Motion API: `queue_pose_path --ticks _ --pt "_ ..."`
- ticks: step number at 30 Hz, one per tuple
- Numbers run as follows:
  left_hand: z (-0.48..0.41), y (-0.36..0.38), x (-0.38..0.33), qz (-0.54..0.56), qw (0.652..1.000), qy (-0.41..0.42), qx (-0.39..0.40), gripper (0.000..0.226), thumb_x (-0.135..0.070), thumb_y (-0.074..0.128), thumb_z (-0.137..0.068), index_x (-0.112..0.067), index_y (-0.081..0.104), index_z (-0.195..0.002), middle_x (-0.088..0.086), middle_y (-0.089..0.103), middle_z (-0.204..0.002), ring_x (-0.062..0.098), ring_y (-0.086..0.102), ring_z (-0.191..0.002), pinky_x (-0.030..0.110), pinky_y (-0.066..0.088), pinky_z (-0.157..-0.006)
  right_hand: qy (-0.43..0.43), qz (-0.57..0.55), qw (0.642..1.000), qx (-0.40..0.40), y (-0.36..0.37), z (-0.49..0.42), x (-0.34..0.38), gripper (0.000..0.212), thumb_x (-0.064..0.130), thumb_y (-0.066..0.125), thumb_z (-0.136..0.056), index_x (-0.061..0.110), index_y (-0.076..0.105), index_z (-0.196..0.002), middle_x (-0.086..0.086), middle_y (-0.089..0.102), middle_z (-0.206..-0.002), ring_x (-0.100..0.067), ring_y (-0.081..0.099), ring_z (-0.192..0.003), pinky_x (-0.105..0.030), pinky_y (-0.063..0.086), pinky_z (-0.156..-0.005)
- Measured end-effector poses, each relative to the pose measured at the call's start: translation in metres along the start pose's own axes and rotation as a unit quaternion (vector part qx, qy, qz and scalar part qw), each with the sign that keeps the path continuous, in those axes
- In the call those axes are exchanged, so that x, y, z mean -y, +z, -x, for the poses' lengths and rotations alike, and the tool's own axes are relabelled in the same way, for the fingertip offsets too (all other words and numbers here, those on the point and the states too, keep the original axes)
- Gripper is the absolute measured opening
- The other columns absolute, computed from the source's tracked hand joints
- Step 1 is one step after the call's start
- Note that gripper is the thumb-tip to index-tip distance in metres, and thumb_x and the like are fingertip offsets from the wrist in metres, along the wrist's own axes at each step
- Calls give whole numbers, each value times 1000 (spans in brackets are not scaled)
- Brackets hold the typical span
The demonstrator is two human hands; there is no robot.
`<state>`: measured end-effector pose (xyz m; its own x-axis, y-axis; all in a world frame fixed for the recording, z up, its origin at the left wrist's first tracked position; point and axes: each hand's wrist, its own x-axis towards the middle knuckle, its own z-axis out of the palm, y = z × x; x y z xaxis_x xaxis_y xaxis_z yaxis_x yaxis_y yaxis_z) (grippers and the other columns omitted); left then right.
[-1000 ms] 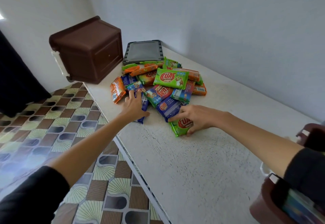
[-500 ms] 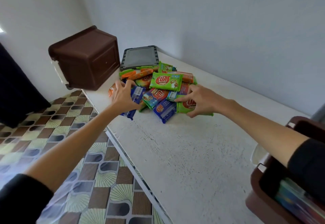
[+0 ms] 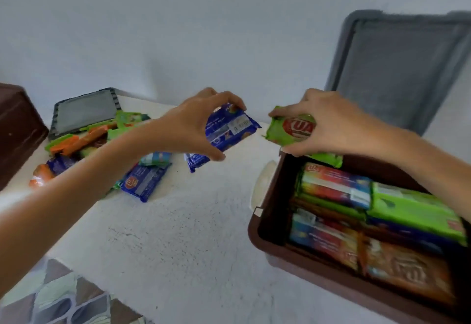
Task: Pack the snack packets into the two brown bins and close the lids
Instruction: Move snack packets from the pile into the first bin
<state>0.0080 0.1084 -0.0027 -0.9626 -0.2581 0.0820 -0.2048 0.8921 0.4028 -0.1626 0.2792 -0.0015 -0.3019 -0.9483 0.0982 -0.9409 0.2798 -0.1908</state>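
Far bin [image 3: 17,130] edge-cropped — packet pile [image 3: 76,143] blurred.

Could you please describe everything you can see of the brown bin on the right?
The bin looks like glossy brown plastic and stands open on the white table, a grey lid upright behind it. Packets lie flat inside, nearly filling it. The right hand holds a green packet over its far rim.

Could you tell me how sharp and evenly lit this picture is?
Head view: even light, no glare; motion blur smears the packets in the brown bin and the grey lid; the blue packet in the left hand and green packet in the right hand read sharper.
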Motion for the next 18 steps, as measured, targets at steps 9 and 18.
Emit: queue_pose_path --ticks 9,18 --pt "-44 75 -97 33 948 234 212 76 -33 80 -67 -46 36 -128 -23 35 -121 -4 37 -115 10 47 -83 108 -90 985 95 16 137 -60 62 50 75 -65 63 38 -113 16 49 -94 -1 51 -84 -14 42 -69" --pt "-49 154 -116 -247 878 326 250 79 -35 65 -83 -29 18 -145 -5 27 -146 15 27 -133 30 35 -103 116 15 985 126 67 178 -64 74 51 62 -81 42 24 -143 18 38 -141 -4 37 -128 -21 32 -108"
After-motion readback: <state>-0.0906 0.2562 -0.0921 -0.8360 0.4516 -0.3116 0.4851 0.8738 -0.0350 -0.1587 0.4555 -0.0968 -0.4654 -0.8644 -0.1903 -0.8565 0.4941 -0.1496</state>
